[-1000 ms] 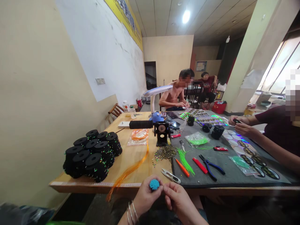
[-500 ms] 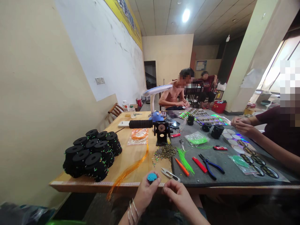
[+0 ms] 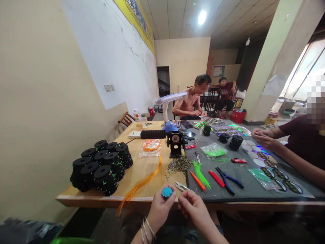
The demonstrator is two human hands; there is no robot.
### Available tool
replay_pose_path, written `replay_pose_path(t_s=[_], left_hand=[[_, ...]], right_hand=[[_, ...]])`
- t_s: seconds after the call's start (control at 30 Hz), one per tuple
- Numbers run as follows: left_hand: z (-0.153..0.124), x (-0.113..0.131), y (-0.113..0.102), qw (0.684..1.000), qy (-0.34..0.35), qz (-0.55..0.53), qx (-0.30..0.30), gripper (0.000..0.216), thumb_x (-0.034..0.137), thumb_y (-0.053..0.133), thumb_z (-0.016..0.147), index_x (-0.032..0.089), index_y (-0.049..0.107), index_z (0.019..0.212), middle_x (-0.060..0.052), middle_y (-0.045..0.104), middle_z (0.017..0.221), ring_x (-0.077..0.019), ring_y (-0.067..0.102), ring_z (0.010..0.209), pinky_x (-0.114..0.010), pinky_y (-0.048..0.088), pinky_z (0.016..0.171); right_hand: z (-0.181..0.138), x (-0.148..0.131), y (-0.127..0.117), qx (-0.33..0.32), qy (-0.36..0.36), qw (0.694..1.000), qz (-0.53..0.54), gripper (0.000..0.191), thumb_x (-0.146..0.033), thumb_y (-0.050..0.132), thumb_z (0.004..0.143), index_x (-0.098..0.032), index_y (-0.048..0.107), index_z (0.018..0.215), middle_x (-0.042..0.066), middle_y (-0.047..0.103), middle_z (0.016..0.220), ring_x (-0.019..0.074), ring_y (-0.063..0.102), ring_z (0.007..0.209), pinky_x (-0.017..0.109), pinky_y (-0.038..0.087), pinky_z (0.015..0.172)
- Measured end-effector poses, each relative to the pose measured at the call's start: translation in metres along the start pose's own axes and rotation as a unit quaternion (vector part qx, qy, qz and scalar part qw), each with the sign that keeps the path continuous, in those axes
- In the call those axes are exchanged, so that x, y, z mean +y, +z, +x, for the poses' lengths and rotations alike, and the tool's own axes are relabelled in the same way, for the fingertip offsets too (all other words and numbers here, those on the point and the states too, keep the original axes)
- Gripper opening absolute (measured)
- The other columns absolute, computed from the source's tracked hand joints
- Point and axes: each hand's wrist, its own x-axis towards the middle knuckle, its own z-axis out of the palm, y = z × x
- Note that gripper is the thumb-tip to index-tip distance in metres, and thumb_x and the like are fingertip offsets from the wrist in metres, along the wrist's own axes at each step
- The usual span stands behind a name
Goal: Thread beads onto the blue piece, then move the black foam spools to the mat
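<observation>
My left hand, with bangles on its wrist, is closed around a small dark round holder topped with bright blue bits. Just to its right, my right hand has thumb and fingers pinched together; whatever is between them is too small to make out. Both hands are at the table's front edge. Thread snips lie right behind the right hand. Beyond them are a heap of small brass-coloured beads, an orange tapered tool and a bunch of green strands.
Stacked black foam spools stand at left. Orange strands hang over the front edge. A black clamp device stands mid-table. On the grey mat lie a red lighter and blue-handled pliers. A co-worker's hands are at right.
Both hands have shifted slightly right and up in the view, the right one now overlapping the snips' handles. The left hand keeps its grip on the blue-topped holder.
</observation>
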Motion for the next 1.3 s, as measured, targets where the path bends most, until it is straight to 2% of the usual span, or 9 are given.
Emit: replay_pose_path(t_s=[0.1, 0.23, 0.4, 0.67, 0.8, 0.9, 1.07, 1.2, 1.3], left_hand=[[-0.001, -0.007, -0.003, 0.999, -0.036, -0.015, -0.017, 0.027, 0.042, 0.070, 0.074, 0.016, 0.065, 0.078, 0.000, 0.061, 0.071, -0.0156, 0.054, 0.070, -0.026, 0.043, 0.069], [-0.005, -0.016, -0.004, 0.991, -0.090, -0.041, -0.087, 0.036, 0.048, 0.072, 0.071, 0.015, 0.069, 0.085, -0.003, 0.067, 0.075, -0.0180, 0.059, 0.073, -0.028, 0.044, 0.072], [-0.009, -0.022, -0.001, 0.984, -0.100, -0.064, -0.135, 0.039, 0.053, 0.072, 0.070, 0.015, 0.066, 0.074, -0.003, 0.067, 0.070, -0.0178, 0.059, 0.071, -0.029, 0.044, 0.071], [-0.009, -0.023, 0.000, 0.986, -0.120, -0.083, -0.083, 0.038, 0.049, 0.079, 0.063, 0.015, 0.065, 0.075, 0.000, 0.065, 0.066, -0.0132, 0.055, 0.064, -0.025, 0.041, 0.065], [-0.009, -0.021, -0.002, 0.985, -0.131, -0.089, -0.075, 0.036, 0.046, 0.080, 0.062, 0.017, 0.064, 0.075, 0.004, 0.061, 0.060, -0.0105, 0.050, 0.059, -0.023, 0.039, 0.062], [-0.008, -0.018, -0.003, 0.985, -0.127, -0.086, -0.078, 0.035, 0.046, 0.080, 0.064, 0.016, 0.064, 0.075, 0.004, 0.060, 0.060, -0.0091, 0.047, 0.056, -0.022, 0.037, 0.058], [-0.006, -0.015, -0.004, 0.987, -0.118, -0.087, -0.072, 0.039, 0.047, 0.082, 0.060, 0.015, 0.064, 0.074, 0.005, 0.055, 0.059, -0.0079, 0.043, 0.053, -0.021, 0.031, 0.051], [-0.006, -0.017, -0.004, 0.983, -0.141, -0.085, -0.076, 0.041, 0.050, 0.080, 0.061, 0.016, 0.062, 0.075, 0.008, 0.048, 0.052, -0.0060, 0.035, 0.045, -0.020, 0.025, 0.045], [-0.006, -0.019, -0.005, 0.985, -0.142, -0.077, -0.067, 0.041, 0.050, 0.080, 0.060, 0.016, 0.062, 0.075, 0.008, 0.047, 0.052, -0.0062, 0.034, 0.046, -0.020, 0.026, 0.046]], right_hand=[[-0.003, -0.006, -0.003, 0.010, 0.022, 0.999, 0.038, 0.052, -0.064, 0.072, 0.064, -0.016, 0.051, 0.072, -0.004, 0.056, 0.055, 0.0036, 0.041, 0.042, 0.016, 0.031, 0.042], [-0.007, -0.013, -0.002, 0.010, 0.037, 0.994, 0.103, 0.049, -0.058, 0.076, 0.064, -0.016, 0.050, 0.072, -0.005, 0.055, 0.055, 0.0030, 0.041, 0.043, 0.015, 0.029, 0.042], [-0.008, -0.014, 0.001, 0.018, 0.028, 0.990, 0.137, 0.049, -0.056, 0.078, 0.062, -0.017, 0.050, 0.072, -0.005, 0.054, 0.053, 0.0036, 0.042, 0.043, 0.015, 0.031, 0.042], [-0.011, -0.016, 0.001, 0.015, 0.007, 0.991, 0.134, 0.045, -0.053, 0.076, 0.066, -0.017, 0.052, 0.071, -0.004, 0.056, 0.059, 0.0050, 0.043, 0.047, 0.016, 0.033, 0.044], [-0.010, -0.012, -0.003, 0.042, -0.034, 0.995, 0.078, 0.041, -0.053, 0.072, 0.069, -0.016, 0.055, 0.070, -0.003, 0.055, 0.062, 0.0054, 0.042, 0.048, 0.017, 0.035, 0.046], [-0.011, -0.008, -0.004, 0.042, -0.041, 0.998, 0.025, 0.038, -0.049, 0.070, 0.068, -0.016, 0.052, 0.063, -0.004, 0.052, 0.056, 0.0056, 0.040, 0.044, 0.018, 0.033, 0.044], [-0.014, -0.004, -0.002, 0.015, 0.008, 1.000, -0.015, 0.029, -0.042, 0.064, 0.068, -0.018, 0.049, 0.064, -0.006, 0.047, 0.044, 0.0056, 0.036, 0.038, 0.018, 0.027, 0.040], [-0.014, -0.005, -0.001, 0.006, 0.043, 0.999, 0.010, 0.020, -0.036, 0.059, 0.066, -0.018, 0.049, 0.065, -0.007, 0.046, 0.044, 0.0048, 0.033, 0.037, 0.017, 0.023, 0.039], [-0.015, -0.004, -0.001, 0.002, 0.058, 0.998, 0.030, 0.019, -0.035, 0.058, 0.066, -0.018, 0.049, 0.064, -0.008, 0.044, 0.044, 0.0040, 0.031, 0.036, 0.017, 0.019, 0.038]])
